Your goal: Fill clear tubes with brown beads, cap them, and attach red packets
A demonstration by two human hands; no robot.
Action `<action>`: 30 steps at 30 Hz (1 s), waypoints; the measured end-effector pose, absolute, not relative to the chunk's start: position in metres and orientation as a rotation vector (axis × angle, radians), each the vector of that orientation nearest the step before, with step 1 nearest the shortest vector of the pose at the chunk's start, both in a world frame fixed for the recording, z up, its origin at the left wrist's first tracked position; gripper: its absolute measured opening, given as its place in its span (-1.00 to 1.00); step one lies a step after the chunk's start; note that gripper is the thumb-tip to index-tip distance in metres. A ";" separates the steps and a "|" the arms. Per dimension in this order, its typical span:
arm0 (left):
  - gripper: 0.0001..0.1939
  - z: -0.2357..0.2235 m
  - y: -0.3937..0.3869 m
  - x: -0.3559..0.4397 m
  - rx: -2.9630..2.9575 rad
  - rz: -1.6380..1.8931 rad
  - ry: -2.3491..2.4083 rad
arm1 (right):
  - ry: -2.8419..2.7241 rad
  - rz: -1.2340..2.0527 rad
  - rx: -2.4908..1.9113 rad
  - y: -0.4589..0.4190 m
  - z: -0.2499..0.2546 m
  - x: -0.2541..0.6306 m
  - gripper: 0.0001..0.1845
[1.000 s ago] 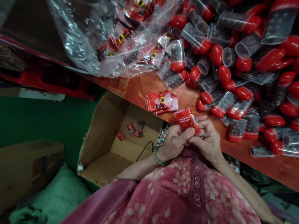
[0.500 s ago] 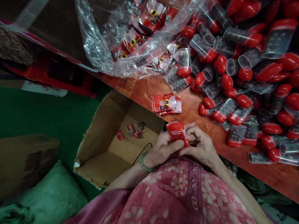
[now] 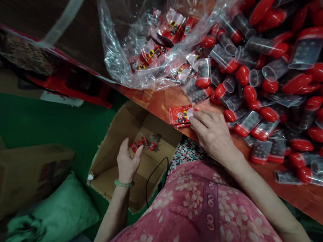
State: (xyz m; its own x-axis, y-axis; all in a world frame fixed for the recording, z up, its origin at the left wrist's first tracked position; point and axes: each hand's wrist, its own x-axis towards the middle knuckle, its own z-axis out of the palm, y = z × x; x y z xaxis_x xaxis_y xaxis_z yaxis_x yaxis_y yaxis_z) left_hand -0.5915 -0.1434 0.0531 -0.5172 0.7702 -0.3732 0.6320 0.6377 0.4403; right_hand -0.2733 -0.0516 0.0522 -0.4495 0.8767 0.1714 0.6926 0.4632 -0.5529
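My left hand (image 3: pixel 127 161) hangs over an open cardboard box (image 3: pixel 98 168), thumb and fingers apart, with no grip on anything that I can see. Just beyond its fingertips, small red packets (image 3: pixel 153 146) lie inside the box. On the table's near edge, my right hand (image 3: pixel 212 132) reaches onto a small stack of flat red printed packets (image 3: pixel 178 115) with a bee picture. Its fingers are together at the stack's right end, and the thumb is hidden underneath.
A clear plastic bag (image 3: pixel 112 62) with more bee-printed packets lies behind the stack. Many clear tubes with red ends, holding dark pellets (image 3: pixel 260 150), are heaped at the right. Another cardboard box (image 3: pixel 23 175) and a pale green sack (image 3: pixel 66 207) stand at lower left.
The hands held a red packet together and have since parted. My left hand moved left over the box without it. My right hand moved up onto the flat stack.
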 end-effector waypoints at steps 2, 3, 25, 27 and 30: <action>-0.51 0.060 -0.128 -0.567 1.544 0.512 2.184 | -2.371 0.525 -1.314 -0.046 0.047 -0.280 -0.66; -0.62 0.062 -0.119 -0.553 1.786 0.612 2.061 | -2.412 0.502 -1.319 -0.044 0.045 -0.282 -0.66; -0.92 0.041 -0.030 -0.473 2.437 0.830 1.278 | -2.352 0.256 -1.766 -0.059 0.084 -0.231 -0.77; -0.88 0.042 -0.027 -0.472 2.372 0.822 1.274 | -2.342 0.254 -1.947 -0.056 0.086 -0.224 -0.73; -0.84 0.046 -0.024 -0.472 2.298 0.806 1.280 | -2.346 0.330 -2.031 -0.051 0.085 -0.221 -0.72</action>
